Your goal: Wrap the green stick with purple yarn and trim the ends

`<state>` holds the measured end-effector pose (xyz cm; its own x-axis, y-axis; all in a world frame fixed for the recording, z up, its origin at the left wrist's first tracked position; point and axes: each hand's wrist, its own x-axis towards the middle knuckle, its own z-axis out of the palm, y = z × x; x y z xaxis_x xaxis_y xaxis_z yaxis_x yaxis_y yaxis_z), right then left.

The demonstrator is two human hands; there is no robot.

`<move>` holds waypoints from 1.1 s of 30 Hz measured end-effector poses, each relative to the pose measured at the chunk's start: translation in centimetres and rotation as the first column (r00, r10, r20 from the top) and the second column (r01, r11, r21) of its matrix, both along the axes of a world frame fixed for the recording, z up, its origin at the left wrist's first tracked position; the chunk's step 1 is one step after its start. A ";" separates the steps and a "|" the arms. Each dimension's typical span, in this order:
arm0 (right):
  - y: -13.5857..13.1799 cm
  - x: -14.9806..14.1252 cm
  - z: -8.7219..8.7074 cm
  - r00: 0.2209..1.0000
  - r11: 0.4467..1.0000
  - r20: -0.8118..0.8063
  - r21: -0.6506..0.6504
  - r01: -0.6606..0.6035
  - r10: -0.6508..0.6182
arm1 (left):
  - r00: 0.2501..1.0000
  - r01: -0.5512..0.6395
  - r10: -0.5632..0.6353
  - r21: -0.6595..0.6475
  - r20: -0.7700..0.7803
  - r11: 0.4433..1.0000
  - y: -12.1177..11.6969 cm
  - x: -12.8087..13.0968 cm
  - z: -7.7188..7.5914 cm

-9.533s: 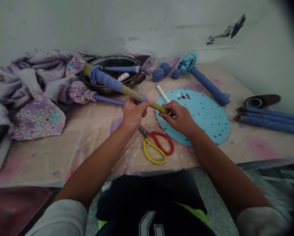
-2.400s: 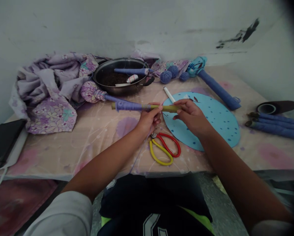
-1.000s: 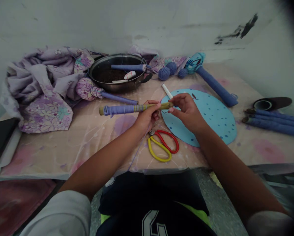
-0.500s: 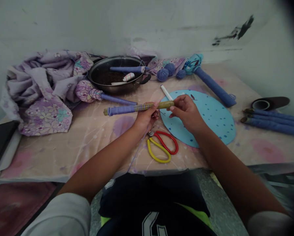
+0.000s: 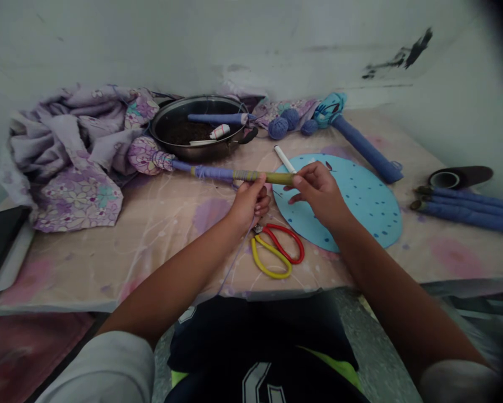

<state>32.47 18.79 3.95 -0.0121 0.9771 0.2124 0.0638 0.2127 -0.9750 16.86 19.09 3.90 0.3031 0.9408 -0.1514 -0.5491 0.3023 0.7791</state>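
The left hand's (image 5: 250, 204) fingers pinch a slim green stick partly wound with blue yarn (image 5: 245, 175), the right hand's (image 5: 322, 191) thumb and fingertips nipping its bare end! It's held across the left edge of a pale-blue, dark-spotted oval sheet (image 5: 352, 207); red-and-yellow-handled metal scissors (image 5: 272, 239) lie just beside that sheet.

Held stick (image 5: 280, 178) (ctr): bare wood look, smooth, faint sheen
Wrap (image 5: 213, 173) on stick: yarn, matt, fuzzy
Scissors (image 5: 272, 246) (lower ctr): metal nr pivot; grips smooth, glossy, plastic-looking
Pan (image 5: 196, 152) (upper ctr): metal, shiny outside
Pan handle (image 5: 248, 135): dark, dull, plastic-looking
Fabric heap (image 5: 50, 140) (upper L): cloth, matt, crumpled
3 balls (image 5: 278, 128) (upper ctr): yarn, matt, rough
Round sheet (image 5: 352, 201) (R of ctr): smooth, matt; paper vs foam, can't tell
Marker (image 5: 284, 158): smooth plastic look
Tablecloth (image 5: 150, 246): thin plastic look, creased, lt. gloss
Wall (image 5: 150, 45) (top): matt, scuffed
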 end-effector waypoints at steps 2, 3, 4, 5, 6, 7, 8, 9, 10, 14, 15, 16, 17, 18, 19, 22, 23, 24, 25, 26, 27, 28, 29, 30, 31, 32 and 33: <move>-0.2 0.0 0.4 1.000 0.991 0.003 -0.127 -0.026 0.027 | 0.999 -0.022 0.022 0.000 0.024 1.000 0.0 0.0 -0.1; -0.2 0.0 0.5 0.999 0.985 0.008 -0.168 -0.030 0.031 | 0.999 -0.034 0.034 0.004 0.033 0.999 0.1 0.0 -0.2; -0.2 0.0 0.5 0.999 0.982 0.013 -0.185 -0.034 0.037 | 0.998 -0.044 0.044 0.009 0.036 0.999 0.1 0.1 -0.2; -0.2 0.0 0.5 0.999 0.983 0.014 -0.180 -0.045 0.049 | 0.998 -0.052 0.051 0.016 0.036 0.999 0.1 0.1 -0.3; -0.1 -0.1 0.4 0.998 0.986 0.011 -0.155 -0.060 0.062 | 0.998 -0.058 0.057 0.023 0.031 0.998 0.1 0.1 -0.3; 0.0 -0.1 0.2 0.997 0.991 0.005 -0.116 -0.072 0.073 | 0.998 -0.065 0.065 0.029 0.022 0.997 0.1 0.2 -0.3; 0.2 -0.1 0.1 0.997 0.995 -0.001 -0.065 -0.078 0.078 | 0.997 -0.072 0.072 0.033 0.012 0.997 0.1 0.2 -0.3; 0.3 -0.1 -0.1 0.997 0.997 -0.005 -0.013 -0.077 0.077 | 0.997 -0.077 0.077 0.035 0.004 0.996 0.0 0.2 -0.2; 0.3 -0.1 -0.2 0.997 0.997 -0.010 0.027 -0.070 0.070 | 0.997 -0.079 0.079 0.038 -0.002 0.996 -0.1 0.3 -0.1; 0.1 -0.1 -0.1 0.993 0.992 -0.075 -0.087 -0.096 0.089 | 0.998 -0.059 0.060 0.047 -0.012 0.997 -0.3 0.3 0.1; 0.0 -0.1 0.0 0.990 0.982 -0.086 -0.147 -0.121 0.109 | 0.998 -0.053 0.054 0.049 -0.016 0.997 -0.3 0.3 0.1; -0.1 -0.1 0.1 0.988 0.971 -0.085 -0.194 -0.140 0.125 | 0.999 -0.047 0.048 0.051 -0.020 0.998 -0.3 0.3 0.1; -0.2 -0.2 0.2 0.988 0.965 -0.073 -0.218 -0.149 0.136 | 0.999 -0.040 0.042 0.054 -0.023 0.998 -0.3 0.3 0.1; -0.2 -0.2 0.3 0.988 0.964 -0.056 -0.218 -0.152 0.143 | 0.999 -0.034 0.036 0.055 -0.024 0.998 -0.3 0.3 0.1; -0.2 -0.3 0.2 0.989 0.969 -0.040 -0.198 -0.150 0.145 | 0.999 -0.032 0.033 0.055 -0.022 0.998 -0.3 0.2 0.0; -0.1 -0.7 0.0 0.988 0.985 -0.032 -0.076 -0.153 0.151 | 1.000 -0.011 0.011 0.051 0.001 0.999 -0.1 0.1 -0.2; -0.1 -0.8 -0.1 0.989 0.989 -0.036 -0.020 -0.147 0.147 | 1.000 0.010 -0.010 0.054 0.011 0.998 -0.1 0.0 -0.2; -0.1 -0.9 -0.2 0.990 0.990 -0.037 0.034 -0.137 0.138 | 0.999 0.035 -0.036 0.060 0.019 0.998 -0.1 -0.1 -0.2; -0.1 -1.0 -0.2 0.992 0.989 -0.034 0.084 -0.122 0.125 | 0.998 0.058 -0.059 0.067 0.023 0.996 -0.1 -0.1 -0.2; -0.1 -1.1 -0.2 0.993 0.987 -0.032 0.122 -0.109 0.114 | 0.997 0.073 -0.075 0.071 0.024 0.995 -0.1 -0.1 -0.2; -0.2 -1.1 -0.2 0.994 0.985 -0.035 0.140 -0.100 0.106 | 0.997 0.077 -0.078 0.073 0.022 0.994 -0.2 -0.1 -0.2; -0.2 -1.1 -0.1 0.993 0.987 -0.044 0.127 -0.101 0.108 | 0.997 0.072 -0.074 0.071 0.017 0.995 -0.2 -0.1 -0.1; -0.3 -1.0 0.1 0.992 0.990 -0.058 0.083 -0.110 0.115 | 0.998 0.063 -0.064 0.065 0.013 0.996 -0.3 -0.1 0.0; -0.3 -1.0 0.2 0.990 0.992 -0.074 0.016 -0.123 0.124 | 0.998 0.055 -0.056 0.058 0.009 0.997 -0.3 -0.1 0.0; -0.4 -0.9 0.3 0.988 0.989 -0.082 -0.062 -0.135 0.129 | 0.999 0.052 -0.052 0.051 0.007 0.997 -0.4 -0.1 0.1; -0.4 -0.9 0.4 0.988 0.980 -0.073 -0.137 -0.141 0.132 | 0.999 0.051 -0.051 0.047 0.005 0.998 -0.4 -0.1 0.1; -0.4 -0.8 0.5 0.990 0.971 -0.052 -0.193 -0.140 0.132 | 0.999 0.051 -0.051 0.046 0.004 0.998 -0.4 0.0 0.1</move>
<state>31.64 18.40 4.42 -0.1431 0.9895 0.0204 0.0088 0.0219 -0.9997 16.84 18.71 4.04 0.3519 0.9299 -0.1069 -0.5381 0.2945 0.7897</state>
